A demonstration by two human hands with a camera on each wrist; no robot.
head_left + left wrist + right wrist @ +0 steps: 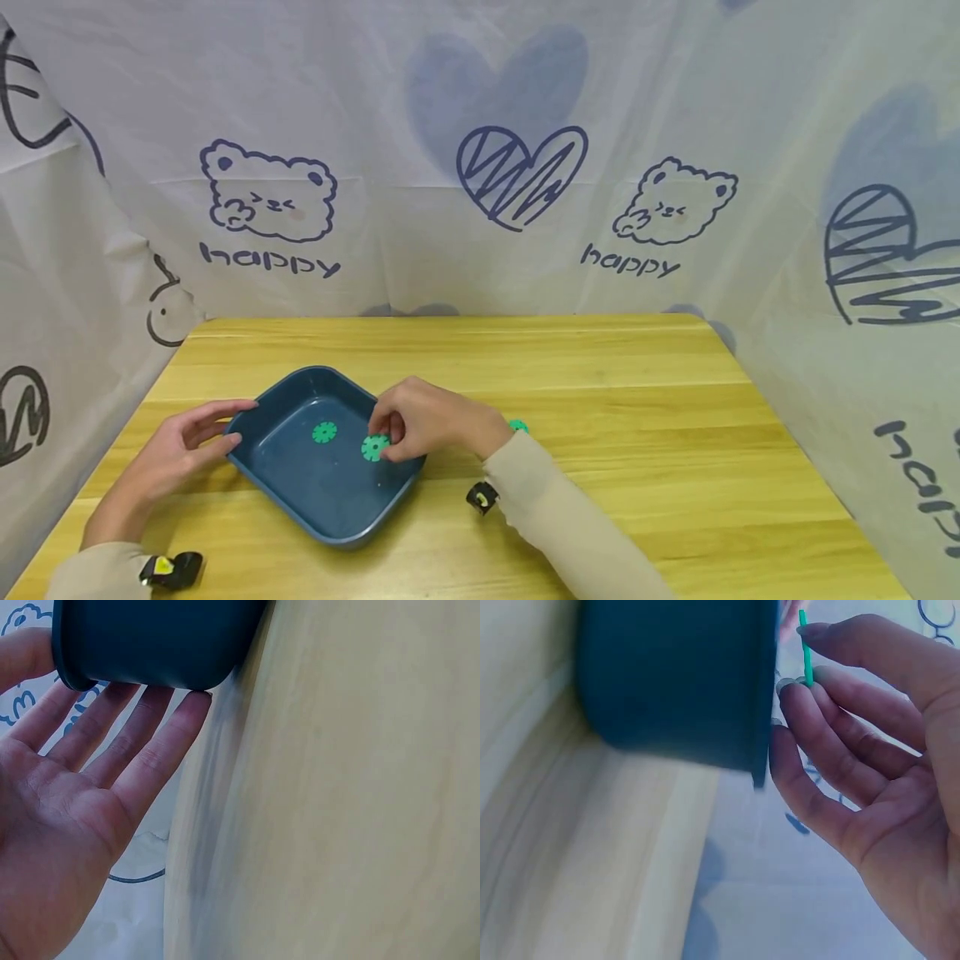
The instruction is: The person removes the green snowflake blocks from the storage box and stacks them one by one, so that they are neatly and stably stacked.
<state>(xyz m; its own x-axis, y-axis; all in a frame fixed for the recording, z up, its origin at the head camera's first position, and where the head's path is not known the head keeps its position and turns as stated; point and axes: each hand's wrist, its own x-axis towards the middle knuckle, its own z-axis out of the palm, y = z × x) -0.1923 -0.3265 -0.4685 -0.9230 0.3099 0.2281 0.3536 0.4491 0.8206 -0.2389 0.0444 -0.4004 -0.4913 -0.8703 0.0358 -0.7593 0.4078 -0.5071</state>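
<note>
My right hand [427,421] pinches a green notched plastic disc [374,448] between thumb and fingertips, above the right side of a dark blue tray [322,500]. In the right wrist view this disc [806,649] appears edge-on, beside the tray's rim [762,750]. My left hand [180,442] touches the tray's left corner, thumb at the rim. The left wrist view shows its nearly straight fingers [150,746] against the tray's outer wall [157,645]. Another green disc [325,432] lies flat on the tray's floor.
Just beyond my right wrist, a third green disc [518,426] is partly hidden on the wooden table [637,400]. Black straps [482,497] with small devices are at both wrists. White cloth [390,217] with printed bears and hearts hangs behind the table and at its sides.
</note>
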